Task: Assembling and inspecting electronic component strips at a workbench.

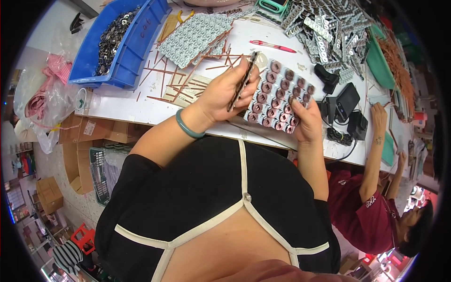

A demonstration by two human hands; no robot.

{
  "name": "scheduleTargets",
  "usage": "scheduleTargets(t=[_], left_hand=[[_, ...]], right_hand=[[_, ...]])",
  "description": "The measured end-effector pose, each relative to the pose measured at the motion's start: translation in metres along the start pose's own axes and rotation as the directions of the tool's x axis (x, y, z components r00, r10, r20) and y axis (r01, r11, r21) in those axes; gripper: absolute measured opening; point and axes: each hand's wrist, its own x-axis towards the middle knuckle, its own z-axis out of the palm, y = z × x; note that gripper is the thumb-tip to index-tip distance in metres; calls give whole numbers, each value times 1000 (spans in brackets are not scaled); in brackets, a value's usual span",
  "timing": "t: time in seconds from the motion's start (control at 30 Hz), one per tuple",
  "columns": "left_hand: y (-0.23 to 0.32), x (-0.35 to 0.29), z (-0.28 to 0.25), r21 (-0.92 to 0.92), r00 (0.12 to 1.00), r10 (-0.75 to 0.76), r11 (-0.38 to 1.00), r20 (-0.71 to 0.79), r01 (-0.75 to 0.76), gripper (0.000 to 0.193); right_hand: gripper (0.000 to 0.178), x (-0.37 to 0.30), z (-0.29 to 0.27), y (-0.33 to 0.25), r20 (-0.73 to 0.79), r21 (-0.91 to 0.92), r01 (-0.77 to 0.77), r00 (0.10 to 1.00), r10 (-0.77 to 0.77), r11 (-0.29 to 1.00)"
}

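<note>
My left hand [224, 91] is closed around a narrow dark strip [240, 87], seen nearly edge-on and tilted. A pale round disc [261, 60] shows at its upper end; whether the two are joined I cannot tell. My right hand [307, 121] grips the lower right side of a silvery panel [269, 99] with its thumb on top. Rows of round, brownish-pink coil-like parts with dark centres cover that panel. The panel is tilted just right of the dark strip, above the table's near edge. The fingers under the panel are hidden.
Beyond my hands lie grey patterned sheets [197, 40], scattered thin brown rods [162, 72] and a red pen [272, 46]. A blue bin [124, 58] of small metal parts stands left. Metal strips [324, 35] pile up far right, near black corded devices [345, 101]. A co-worker's arm [376, 145] reaches in at right.
</note>
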Motion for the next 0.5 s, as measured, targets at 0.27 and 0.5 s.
scheduleTargets(t=[0.27,0.5], left_hand=[[-12,4,-24,700,867,465,560,178,-444,33],[-2,-4,-30,-176,843,-105,957,528,229,33]], right_hand=[[40,0,14,-6,-42,-401,3,999,-22,916],[46,1,9,11,96,27,-86,992,83,996]])
